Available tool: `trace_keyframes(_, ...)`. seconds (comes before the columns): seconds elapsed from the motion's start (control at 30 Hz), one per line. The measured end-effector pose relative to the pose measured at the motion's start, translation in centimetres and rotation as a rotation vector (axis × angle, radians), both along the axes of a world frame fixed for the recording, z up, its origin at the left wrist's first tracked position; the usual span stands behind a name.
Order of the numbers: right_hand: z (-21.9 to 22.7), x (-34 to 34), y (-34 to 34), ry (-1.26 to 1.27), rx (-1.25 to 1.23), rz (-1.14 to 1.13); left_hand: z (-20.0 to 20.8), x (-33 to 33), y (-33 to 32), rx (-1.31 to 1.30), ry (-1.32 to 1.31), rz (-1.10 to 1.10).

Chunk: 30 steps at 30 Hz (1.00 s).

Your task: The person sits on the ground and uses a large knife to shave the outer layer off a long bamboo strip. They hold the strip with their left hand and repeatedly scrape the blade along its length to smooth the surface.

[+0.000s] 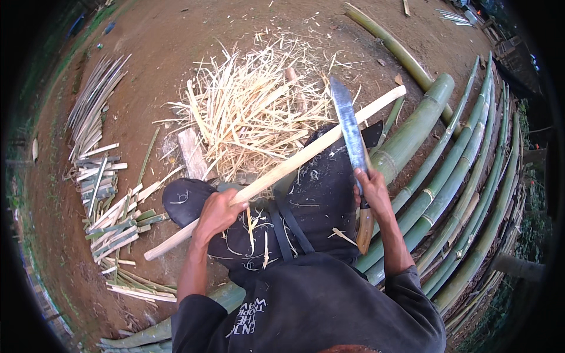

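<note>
My left hand (220,212) is closed around a long pale bamboo strip (294,160), which slants across my lap from lower left to upper right. In my right hand (374,191) is a machete (347,120) with a wide steel blade and a wooden handle (365,229). The blade points away from me and crosses over the strip near its far right end; whether the edge touches the strip I cannot tell. Curled shavings (250,229) lie on my dark trousers (318,206).
A heap of thin pale shavings (253,112) covers the ground ahead, beside a wooden block (192,150). Long green bamboo poles (412,129) lie along my right. Bundles of split bamboo pieces (112,232) and thin strips (97,100) lie to the left on brown dirt.
</note>
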State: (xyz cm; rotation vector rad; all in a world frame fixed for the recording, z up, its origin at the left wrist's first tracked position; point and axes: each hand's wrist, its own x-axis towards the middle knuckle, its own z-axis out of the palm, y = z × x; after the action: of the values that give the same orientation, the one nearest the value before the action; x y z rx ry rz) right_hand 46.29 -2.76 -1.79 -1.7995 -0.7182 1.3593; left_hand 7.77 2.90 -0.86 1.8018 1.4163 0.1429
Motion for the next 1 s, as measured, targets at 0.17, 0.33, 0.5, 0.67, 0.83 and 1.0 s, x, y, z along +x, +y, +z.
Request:
trace_keyframes(0.17,0.8,6.0,0.9,-0.161,0.054,-0.162,0.4,-6.9,-1.0,-0.044,0.120,0.057)
trace_keyframes(0.33,0.0,7.0,-0.1,-0.108,0.111,-0.275,2.7,-7.6,-1.1,0.281,0.261,0.102)
trace_keyframes(0.5,-0.6,6.2,-0.8,-0.104,0.136,-0.311,2.9,-1.1,1.0,0.466,0.020,0.162)
trace_keyframes(0.67,0.0,5.7,-1.3,-0.085,0.183,-0.290,0.1,2.4,4.0,-0.112,0.028,-0.051)
trace_keyframes(0.83,0.3,7.2,-2.6,-0.154,0.171,-0.245,1.0,0.4,3.8,-0.239,0.097,-0.042)
trace_keyframes(1.0,-0.4,7.7,-2.2,-0.093,0.037,-0.139,0.2,-2.0,2.8,-0.163,0.138,-0.049)
